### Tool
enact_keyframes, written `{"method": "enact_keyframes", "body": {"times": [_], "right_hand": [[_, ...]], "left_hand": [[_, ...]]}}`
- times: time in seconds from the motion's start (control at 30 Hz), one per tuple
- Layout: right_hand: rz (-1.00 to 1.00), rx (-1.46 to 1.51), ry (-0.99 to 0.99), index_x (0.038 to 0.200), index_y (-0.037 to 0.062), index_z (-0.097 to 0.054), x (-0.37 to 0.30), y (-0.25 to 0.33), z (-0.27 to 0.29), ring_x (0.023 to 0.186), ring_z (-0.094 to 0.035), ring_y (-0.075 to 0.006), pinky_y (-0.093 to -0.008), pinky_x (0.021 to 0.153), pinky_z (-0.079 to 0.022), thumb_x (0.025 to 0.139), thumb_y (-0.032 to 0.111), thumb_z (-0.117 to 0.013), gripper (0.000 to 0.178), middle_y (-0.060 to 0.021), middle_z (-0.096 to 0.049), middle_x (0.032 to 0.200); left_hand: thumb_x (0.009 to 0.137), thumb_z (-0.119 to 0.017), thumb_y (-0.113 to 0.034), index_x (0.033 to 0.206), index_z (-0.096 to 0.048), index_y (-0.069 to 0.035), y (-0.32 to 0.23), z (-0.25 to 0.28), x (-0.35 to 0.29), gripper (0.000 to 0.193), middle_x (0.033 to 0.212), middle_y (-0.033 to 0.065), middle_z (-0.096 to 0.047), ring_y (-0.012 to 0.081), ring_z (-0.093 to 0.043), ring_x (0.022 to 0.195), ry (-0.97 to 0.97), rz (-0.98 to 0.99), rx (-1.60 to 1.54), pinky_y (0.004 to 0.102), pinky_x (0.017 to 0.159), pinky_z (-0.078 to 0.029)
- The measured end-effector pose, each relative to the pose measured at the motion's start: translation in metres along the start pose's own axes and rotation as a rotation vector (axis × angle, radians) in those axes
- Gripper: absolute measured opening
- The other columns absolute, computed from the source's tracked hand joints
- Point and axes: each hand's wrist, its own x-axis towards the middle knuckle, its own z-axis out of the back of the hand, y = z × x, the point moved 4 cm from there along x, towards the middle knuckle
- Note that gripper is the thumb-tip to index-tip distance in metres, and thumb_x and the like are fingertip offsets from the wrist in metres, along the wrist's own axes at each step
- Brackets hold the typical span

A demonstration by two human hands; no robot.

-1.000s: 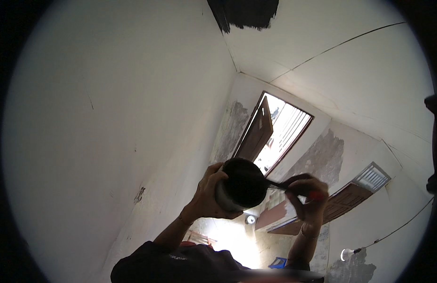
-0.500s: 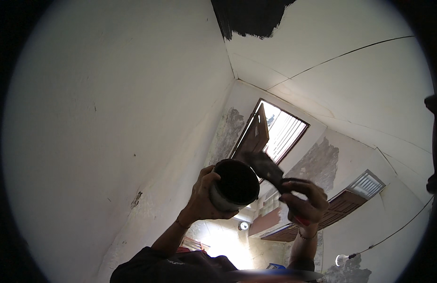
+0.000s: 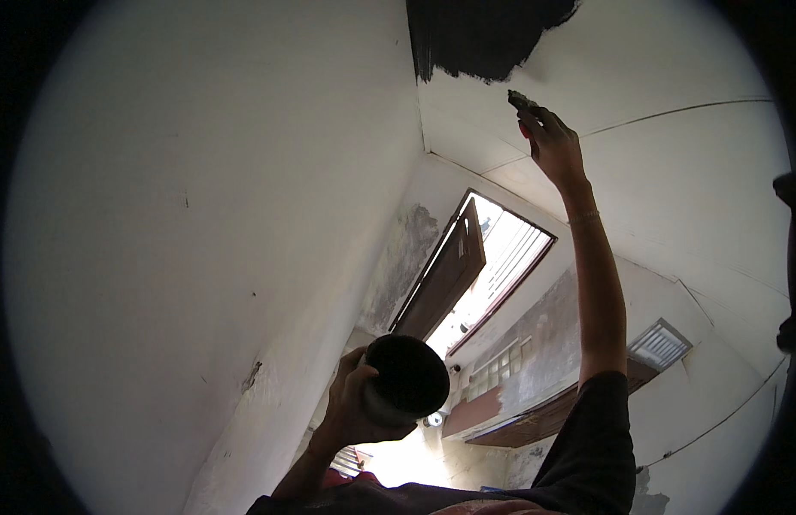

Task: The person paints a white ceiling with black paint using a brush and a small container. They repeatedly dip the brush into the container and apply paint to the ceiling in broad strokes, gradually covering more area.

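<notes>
My left hand (image 3: 346, 412) is wrapped round the side of a round pot (image 3: 388, 410) with a very dark inside, held low near my chest. What lies in the pot is too dark to make out. My right arm stretches up toward the white ceiling (image 3: 690, 189), and my right hand (image 3: 554, 148) grips a paintbrush (image 3: 522, 99) with a dark head and a bit of red at its handle. The brush tip is just below the ragged edge of a black painted patch (image 3: 484, 39). Whether the bristles touch the ceiling, I cannot tell.
A bare white wall (image 3: 192, 215) with small marks rises on my left. Beyond the pot are an open brown shutter (image 3: 449, 270) and a barred window (image 3: 510, 257). At the right, a brown door (image 3: 535, 421) sits below a slatted vent (image 3: 661, 343). A thin cable (image 3: 716, 425) hangs nearby.
My right hand has swung the brush from beside the pot up to the ceiling near the black patch. My left hand has lowered the pot slightly, and the view has shifted a little.
</notes>
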Motion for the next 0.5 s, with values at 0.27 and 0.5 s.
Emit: {"method": "enact_keyframes", "body": {"times": [0.27,0.5], "right_hand": [[0.064,-0.089,0.045,0.107,0.0128,-0.069,0.026,-0.040,-0.040,0.096,-0.074,-0.0276,-0.0389,0.074,-0.065,0.087,-0.001,-0.068,0.025,-0.0095,-0.070,0.123],[0.023,-0.131,-0.111,0.126,0.0163,-0.068,-0.007,-0.026,-0.008,0.091,-0.072,-0.0268,-0.0385,0.070,-0.063,0.078,-0.001,-0.074,0.052,-0.0117,-0.071,0.116]], "left_hand": [[0.054,-0.101,-0.036,0.137,-0.034,-0.021,0.002,0.016,-0.015,0.108,0.138,0.0278,-0.051,0.0476,-0.054,0.126,-0.038,0.013,0.005,0.0561,0.097,-0.053],[0.053,-0.101,-0.036,0.137,-0.036,-0.020,-0.001,0.027,-0.018,0.107,0.138,0.0275,-0.051,0.0467,-0.055,0.125,-0.061,0.061,0.038,0.0548,0.097,-0.053]]}}
